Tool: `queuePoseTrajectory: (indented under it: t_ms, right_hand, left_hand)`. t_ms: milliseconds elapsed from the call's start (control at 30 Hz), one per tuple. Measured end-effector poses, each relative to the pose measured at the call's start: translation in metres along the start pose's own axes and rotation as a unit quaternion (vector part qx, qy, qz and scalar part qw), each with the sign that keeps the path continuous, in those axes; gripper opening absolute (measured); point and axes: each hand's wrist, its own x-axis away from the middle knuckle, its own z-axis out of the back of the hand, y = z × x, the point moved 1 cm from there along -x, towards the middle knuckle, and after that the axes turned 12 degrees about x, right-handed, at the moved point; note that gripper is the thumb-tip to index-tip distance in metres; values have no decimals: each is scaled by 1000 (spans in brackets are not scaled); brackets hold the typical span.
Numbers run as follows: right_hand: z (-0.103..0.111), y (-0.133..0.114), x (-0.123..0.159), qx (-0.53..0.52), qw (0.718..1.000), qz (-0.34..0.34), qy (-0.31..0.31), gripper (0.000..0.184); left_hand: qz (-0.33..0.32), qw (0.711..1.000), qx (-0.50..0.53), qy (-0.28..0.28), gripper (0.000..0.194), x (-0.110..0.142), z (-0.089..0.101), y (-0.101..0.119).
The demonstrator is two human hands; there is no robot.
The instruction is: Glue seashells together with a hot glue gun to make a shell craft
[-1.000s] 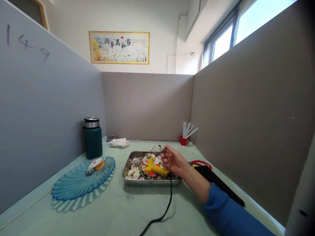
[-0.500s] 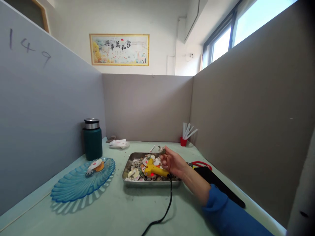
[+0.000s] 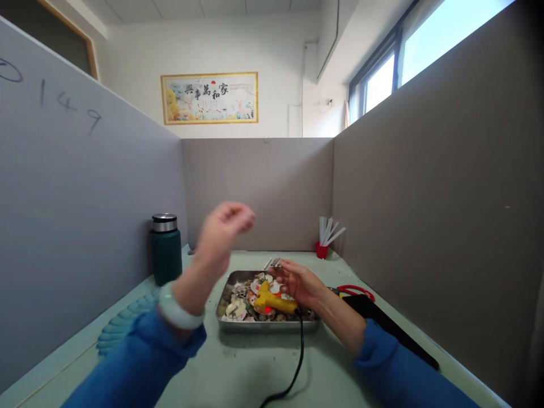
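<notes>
My right hand (image 3: pixel 300 283) reaches over a metal tray (image 3: pixel 263 326) heaped with shells and small colourful bits. Its fingertips are pressed together at the tray's far side on a small greyish piece (image 3: pixel 276 263). A yellow glue gun (image 3: pixel 274 304) with a red light lies in the tray just under that hand, and its black cord (image 3: pixel 300 362) runs toward me. My left hand (image 3: pixel 221 232) is raised in the air left of the tray, fingers bent downward and blurred by motion. It touches nothing, and a white band (image 3: pixel 178 311) sits on its wrist.
Grey partition walls close the desk on three sides. A dark green flask (image 3: pixel 165 249) stands at the left wall, with a blue glass plate (image 3: pixel 114 334) partly behind my left arm. A red cup of white sticks (image 3: pixel 322 249), red scissors (image 3: pixel 357 290) and a black object (image 3: pixel 391 330) are on the right.
My left arm has swung up into view from below, covering most of the blue plate. My right hand has sunk lower over the tray. The camera has tilted slightly up.
</notes>
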Motion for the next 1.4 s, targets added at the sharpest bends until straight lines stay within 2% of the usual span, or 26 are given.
queuePoseTrajectory:
  t_ms: [100, 133, 233, 333, 467, 600, 667, 733, 800, 867, 1000, 1067, 1133, 1267, 1400]
  right_hand:
    - [-4, 3, -4, 23, 999, 12, 18, 20]
    - [-5, 5, -6, 36, 999, 17, 30, 20]
    - [-6, 12, -10, 86, 994, 22, 68, 19]
    - [-5, 18, -12, 121, 989, 21, 82, 22]
    - [-5, 22, -14, 178, 981, 34, 73, 22]
    - [-5, 24, -16, 291, 944, 91, 126, 22]
    - [-4, 24, -17, 367, 913, 112, 140, 23]
    - [-3, 22, -17, 457, 868, 128, 148, 28]
    - [0, 16, -14, 557, 802, 142, 164, 31]
    - [2, 10, -6, 656, 723, 131, 174, 33]
    - [-1, 8, 12, 787, 614, 25, 55, 42]
    - [-4, 10, 17, 822, 569, 5, 42, 38]
    - [-6, 11, 18, 837, 543, 23, 62, 35]
    - [-1, 9, 10, 849, 507, 37, 144, 33]
    - [6, 12, 5, 863, 478, -17, 161, 33]
  left_hand:
    - [132, 985, -69, -83, 24, 30, -28, -38]
    - [162, 978, -100, -85, 27, 40, -37, -50]
    - [190, 970, -126, -86, 28, 63, -51, -73]
    - [190, 968, -126, -107, 20, 73, -52, -77]
    - [175, 976, -60, -113, 20, 80, -48, -77]
    - [205, 973, -5, -106, 22, 87, -49, -82]
    - [221, 969, 12, -109, 24, 89, -51, -86]
    - [239, 965, 31, -106, 26, 90, -51, -90]
    - [267, 960, 43, -76, 28, 90, -49, -97]
    - [284, 958, 37, -23, 30, 91, -45, -105]
    - [347, 934, 83, 29, 34, 95, -40, -123]
    - [364, 924, 109, 41, 36, 97, -39, -129]
    - [359, 924, 115, 59, 37, 97, -39, -132]
    - [350, 926, 112, 87, 38, 96, -37, -136]
    - [354, 930, 81, 49, 35, 98, -37, -138]
